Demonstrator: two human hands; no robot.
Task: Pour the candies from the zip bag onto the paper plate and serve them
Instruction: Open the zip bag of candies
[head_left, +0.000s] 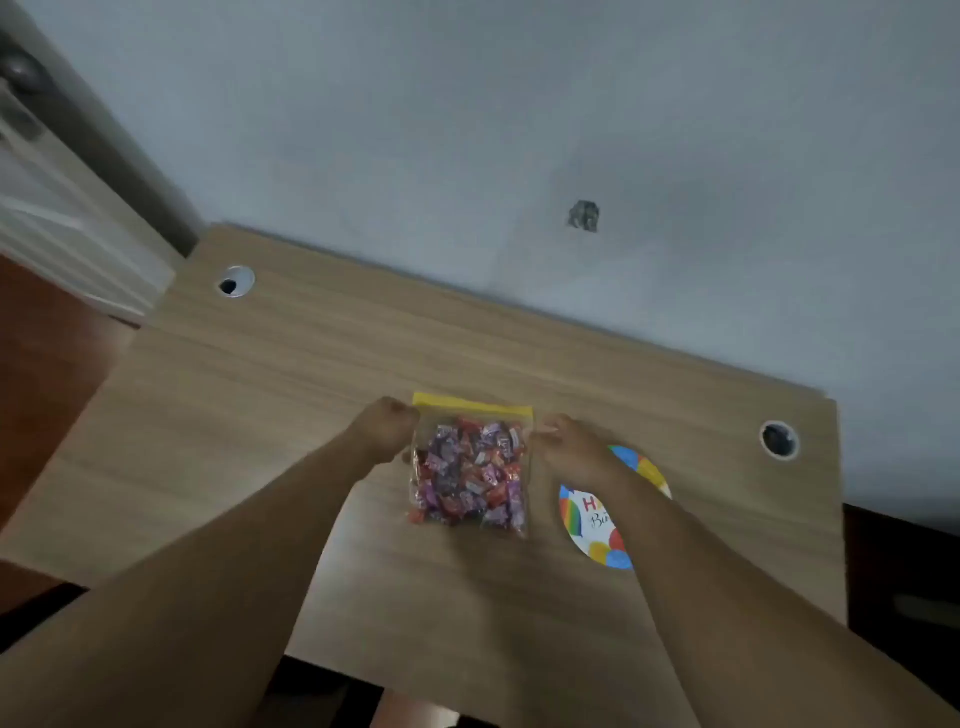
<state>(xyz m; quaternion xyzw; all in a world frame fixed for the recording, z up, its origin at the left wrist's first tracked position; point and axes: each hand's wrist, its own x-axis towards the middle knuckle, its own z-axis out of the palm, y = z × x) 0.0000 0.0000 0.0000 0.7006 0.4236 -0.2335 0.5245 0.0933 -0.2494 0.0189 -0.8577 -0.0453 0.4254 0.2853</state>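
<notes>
Now, starting at the left, your left hand (387, 434) is clenched on the upper left corner of the zip bag (470, 467), just under its yellow zip strip (472, 404). The bag sits in the middle of the counter (260, 415), packed with wrapped candies (467, 475) in reds and purples, and the strip looks sealed, though blur makes that hard to confirm. Your right hand (569, 447) has its fingers (545, 430) pinched on the upper right corner.

The paper plate (597, 525) lies just beside the bag on the right, partly hidden under your right forearm. That is the main risk: lifting the arm carelessly could drag or flip so light a plate. Pull the corners apart too sharply and the seal may pop, scattering candies across the counter. Tilt a full bag fast and they could overshoot the plate's shallow rim.
</notes>
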